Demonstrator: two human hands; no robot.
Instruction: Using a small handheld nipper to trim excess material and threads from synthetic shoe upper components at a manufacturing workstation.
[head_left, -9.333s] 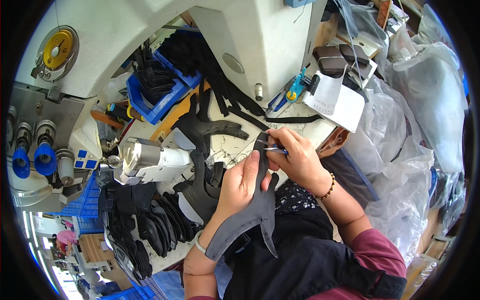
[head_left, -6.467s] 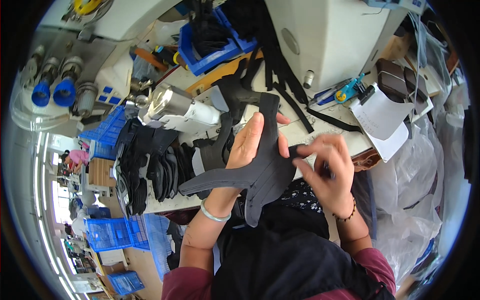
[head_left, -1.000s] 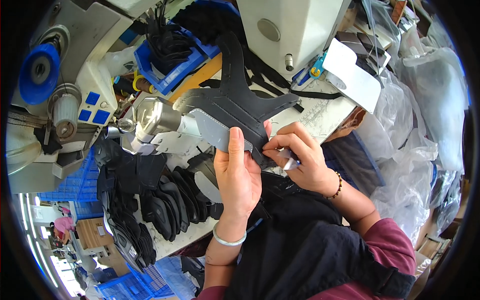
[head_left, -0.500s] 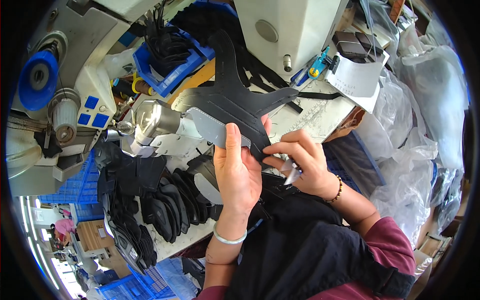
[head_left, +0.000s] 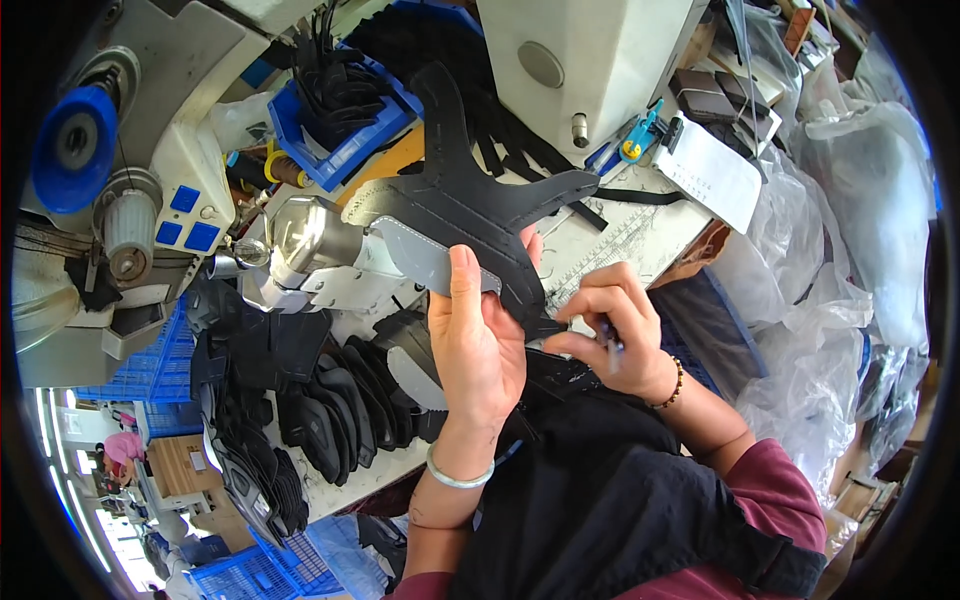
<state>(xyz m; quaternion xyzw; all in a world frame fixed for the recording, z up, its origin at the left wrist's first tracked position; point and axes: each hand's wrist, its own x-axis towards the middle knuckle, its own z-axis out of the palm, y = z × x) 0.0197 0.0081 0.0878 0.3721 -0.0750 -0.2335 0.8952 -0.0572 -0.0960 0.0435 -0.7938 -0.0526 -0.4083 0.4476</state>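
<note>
My left hand (head_left: 475, 335) grips a flat black stitched piece (head_left: 475, 195), which looks like a shoe upper. Its thumb presses on the grey patch (head_left: 420, 255) sewn to the piece, and its other fingers are behind. Long arms of the piece reach up and to the right. Just right of its lower end is my right hand (head_left: 625, 335), its thumb and forefinger slightly apart near the edge. A small pointed tool (head_left: 612, 350), blurred, is tucked in the curled fingers of that hand; its exact kind is unclear.
A sewing machine's metal post (head_left: 305, 245) stands left of the piece. Stacked black pieces (head_left: 335, 410) lie below it. Blue bins (head_left: 345, 130) of dark parts sit behind. Yellow-and-blue snips (head_left: 635, 145) and a paper sheet (head_left: 710, 175) lie at right, near plastic bags (head_left: 800, 330).
My right hand has drawn back slightly to the right from the piece's lower edge, and its thumb and forefinger have parted. My left hand stays nearly still with the piece.
</note>
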